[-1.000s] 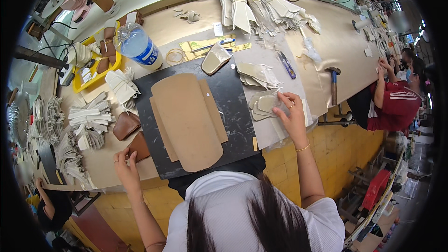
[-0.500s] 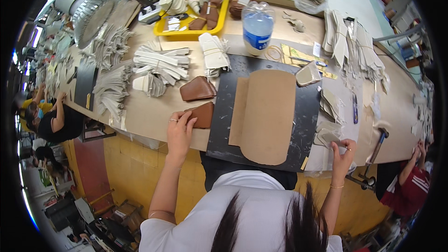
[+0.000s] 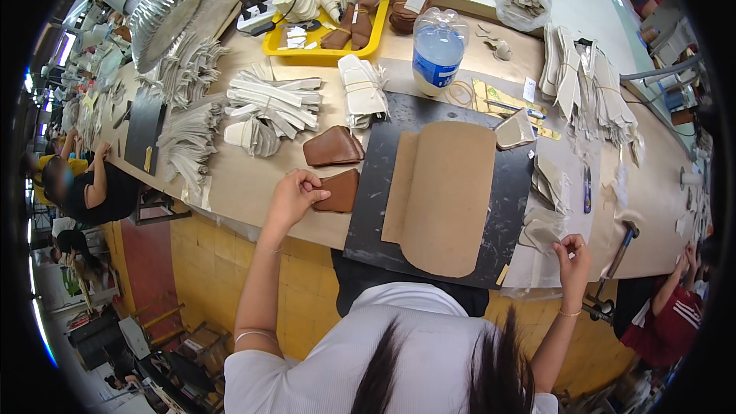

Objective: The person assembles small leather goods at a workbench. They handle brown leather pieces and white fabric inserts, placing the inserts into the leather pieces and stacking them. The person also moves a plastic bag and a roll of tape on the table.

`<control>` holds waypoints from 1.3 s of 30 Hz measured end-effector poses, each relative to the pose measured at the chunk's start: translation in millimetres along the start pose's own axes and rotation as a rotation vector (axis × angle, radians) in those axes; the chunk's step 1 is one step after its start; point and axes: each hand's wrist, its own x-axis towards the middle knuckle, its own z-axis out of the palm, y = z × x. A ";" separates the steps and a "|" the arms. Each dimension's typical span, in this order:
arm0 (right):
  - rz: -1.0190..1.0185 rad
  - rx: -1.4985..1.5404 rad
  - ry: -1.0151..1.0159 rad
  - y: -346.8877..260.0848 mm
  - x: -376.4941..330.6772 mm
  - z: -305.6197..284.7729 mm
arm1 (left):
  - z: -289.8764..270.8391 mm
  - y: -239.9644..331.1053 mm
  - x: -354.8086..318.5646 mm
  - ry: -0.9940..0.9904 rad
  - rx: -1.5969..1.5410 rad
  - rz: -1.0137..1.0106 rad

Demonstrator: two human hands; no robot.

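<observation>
My left hand (image 3: 294, 198) has thumb and forefinger closed on the left edge of a brown leather piece (image 3: 339, 190) lying on the table. Just beyond it sits a small stack of similar brown leather pieces (image 3: 333, 146). At the right, my right hand (image 3: 572, 261) pinches the near edge of a thin pale grey piece (image 3: 543, 228), which rests at the side of the board. Between my hands, a tan board sheet with rounded ends (image 3: 448, 199) lies on a black cutting board (image 3: 368, 222). More pale pieces (image 3: 549, 182) lie beyond my right hand.
A large water bottle (image 3: 437, 57) stands behind the black board. Farther back is a yellow tray (image 3: 322, 56) with brown and white pieces. Bundles of pale strips (image 3: 274, 100) cover the left. A hammer (image 3: 622, 247) and a blue-handled tool (image 3: 587, 188) lie at the right.
The fingers of my left hand have closed at the leather piece's edge. My right hand has drawn slightly toward me and right, still at the pale piece. The whole view has shifted slightly.
</observation>
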 end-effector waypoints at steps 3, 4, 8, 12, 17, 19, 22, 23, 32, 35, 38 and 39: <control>0.037 0.091 -0.054 6.7 2.6 -1.8 | -0.8 11.1 -3.1 -0.003 0.072 0.016; 0.008 0.136 -0.046 10.0 3.0 -0.2 | -0.4 17.0 -5.4 0.002 0.107 0.030; 0.082 0.344 -0.083 9.8 3.7 2.4 | 13.5 31.3 -23.5 0.185 0.244 0.159; 0.152 0.402 -0.168 8.1 2.5 1.2 | 20.8 27.0 -28.6 0.236 0.121 0.071; 0.209 0.545 -0.304 35.8 1.4 -0.3 | 12.1 31.5 -31.1 0.124 0.117 0.018; 0.210 0.612 -0.350 31.5 0.6 -4.5 | 4.0 38.6 -37.1 0.031 0.105 -0.018; 0.052 0.734 -0.438 21.6 -3.2 -9.1 | -16.6 32.8 -39.6 -0.200 -0.197 -0.115; 0.073 0.767 -0.412 19.7 -4.4 -7.8 | -23.2 36.9 -42.2 -0.269 -0.303 -0.153; -0.057 0.698 -0.185 -11.7 11.2 0.6 | -35.7 159.5 -69.0 -0.567 -0.772 0.001; -0.012 0.784 -0.141 -50.1 15.7 -0.1 | -2.0 194.6 -54.8 -0.720 -0.688 -0.004; -0.002 0.797 -0.005 -65.9 17.1 -5.2 | 34.2 185.8 -28.7 -0.796 -0.594 -0.109; -0.013 0.833 0.019 -69.3 16.8 -7.3 | 40.1 180.0 -21.9 -0.806 -0.602 -0.124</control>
